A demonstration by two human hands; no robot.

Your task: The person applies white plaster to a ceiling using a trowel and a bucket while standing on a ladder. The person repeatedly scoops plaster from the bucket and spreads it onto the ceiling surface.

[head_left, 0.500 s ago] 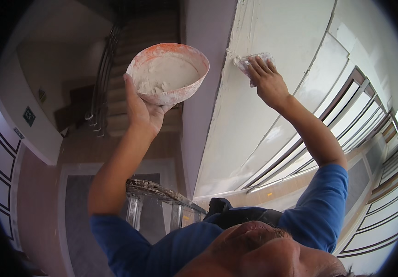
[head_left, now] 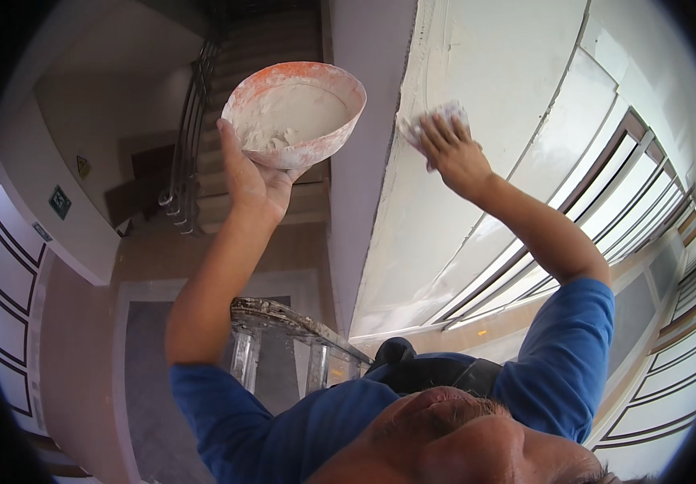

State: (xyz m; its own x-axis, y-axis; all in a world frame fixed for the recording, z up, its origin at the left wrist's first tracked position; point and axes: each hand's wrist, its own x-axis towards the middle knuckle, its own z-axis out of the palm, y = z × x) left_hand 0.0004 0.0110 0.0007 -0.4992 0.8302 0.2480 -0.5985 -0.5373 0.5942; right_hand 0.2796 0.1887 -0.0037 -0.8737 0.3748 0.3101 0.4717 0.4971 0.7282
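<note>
Stairwell seen from high up, white plastered wall surface point(head_left: 477, 73) filling upper right, stairs with a dark railing point(head_left: 186, 137) dropping away at centre left, panelled doors at the far left edge

Right hand point(head_left: 454, 153) presses a small flat trowel-like pad point(head_left: 436, 119), smeared white, against the wall; fingers spread over its back, gripping it, blade face on the plaster. Its long axis runs roughly left-right, tilted up to the right

Left hand point(head_left: 252, 179) cups an orange-rimmed bowl point(head_left: 295, 113) from below, thumb up the near side, closed around the base. Bowl holds pale grey plaster paste, tilted a bit toward the camera

Key relation: bowl sits left of the pad at about the same height, near but apart, the purple-grey wall edge point(head_left: 356, 161) between them. Right hand is the one on the wall, left is off it

Both forearms come up from blue sleeves point(head_left: 558, 363). Below, top of a paint-spattered metal ladder point(head_left: 283, 323), floor well beneath it
</note>
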